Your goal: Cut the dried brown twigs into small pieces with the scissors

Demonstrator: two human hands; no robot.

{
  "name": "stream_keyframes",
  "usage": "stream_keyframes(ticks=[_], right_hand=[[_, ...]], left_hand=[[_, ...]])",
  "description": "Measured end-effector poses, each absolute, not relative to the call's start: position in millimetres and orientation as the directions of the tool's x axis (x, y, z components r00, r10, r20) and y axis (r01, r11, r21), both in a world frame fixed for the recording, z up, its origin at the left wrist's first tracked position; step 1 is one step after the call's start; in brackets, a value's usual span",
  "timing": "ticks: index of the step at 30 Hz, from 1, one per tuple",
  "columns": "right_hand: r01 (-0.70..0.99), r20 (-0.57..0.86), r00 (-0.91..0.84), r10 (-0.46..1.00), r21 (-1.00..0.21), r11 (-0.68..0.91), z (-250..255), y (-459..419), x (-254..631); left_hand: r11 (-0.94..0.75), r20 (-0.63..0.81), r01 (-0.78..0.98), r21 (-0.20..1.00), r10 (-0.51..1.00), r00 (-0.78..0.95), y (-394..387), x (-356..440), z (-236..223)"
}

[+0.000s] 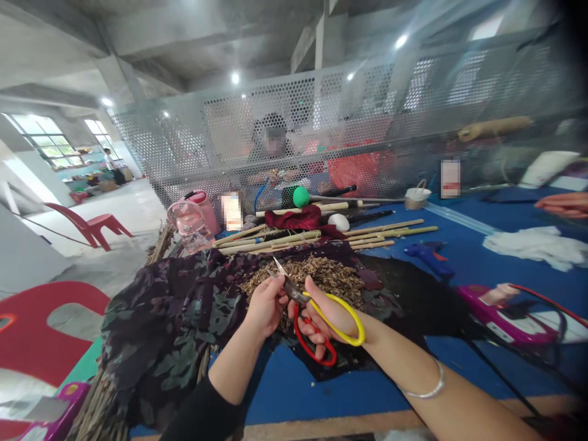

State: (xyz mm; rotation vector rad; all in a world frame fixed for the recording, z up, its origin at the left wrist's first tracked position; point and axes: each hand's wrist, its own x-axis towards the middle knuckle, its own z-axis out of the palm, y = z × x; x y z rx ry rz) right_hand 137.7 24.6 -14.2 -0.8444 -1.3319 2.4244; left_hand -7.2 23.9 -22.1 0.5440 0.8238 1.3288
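Note:
My right hand (331, 312) grips a pair of scissors (299, 295) with one yellow and one red handle loop. Their blades point up and to the left, slightly apart at the tips. Close against the blades, my left hand (266, 305) has its fingers pinched together; whatever is between them is too small to make out. Both hands are over a heap of short brown cut pieces (328, 275), like chopped dry stems. The heap lies on a dark patterned cloth (184, 306) spread across the blue table (275, 398).
Behind the heap lie bamboo sticks (390, 233), a dark red cloth (294, 218) and a green ball (301, 196). A blue glue gun (429, 257), white gloves (537, 245) and a purple power strip (509, 318) are at right. A perforated metal screen (206, 141) stands behind; a person sits beyond it.

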Motion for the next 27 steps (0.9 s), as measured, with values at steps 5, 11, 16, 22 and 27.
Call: stream_keyframes(ticks=[5, 11, 16, 22, 27], right_hand=[[0.083, -0.376, -0.797, 0.472, -0.843, -0.532, -14.2, 23.3, 139.4], [0.061, -0.325, -0.805, 0.497, -0.878, -0.475, -4.9, 25.7, 148.0], [-0.070, -0.210, -0.826, 0.523, -0.882, -0.466, 0.4, 28.7, 153.8], [-0.230, -0.086, -0.792, 0.604, -0.875, -0.426, 0.3, 28.1, 151.9], [-0.330, -0.019, -0.738, 0.675, -0.862, -0.385, 4.0, 26.6, 152.0]], left_hand=[[0.075, -0.174, -0.700, 0.711, 0.982, -0.072, 30.1, -14.4, -19.4], [-0.049, -0.242, -0.769, 0.637, 0.935, -0.260, 39.6, -35.4, -10.6], [0.030, -0.359, -0.793, 0.609, 0.902, -0.242, 37.8, -32.2, -5.1], [0.141, -0.246, -0.842, 0.521, 0.969, 0.010, 27.1, -25.9, -2.0], [0.138, -0.200, -0.810, 0.571, 0.979, 0.026, 23.8, -21.6, 0.4]])
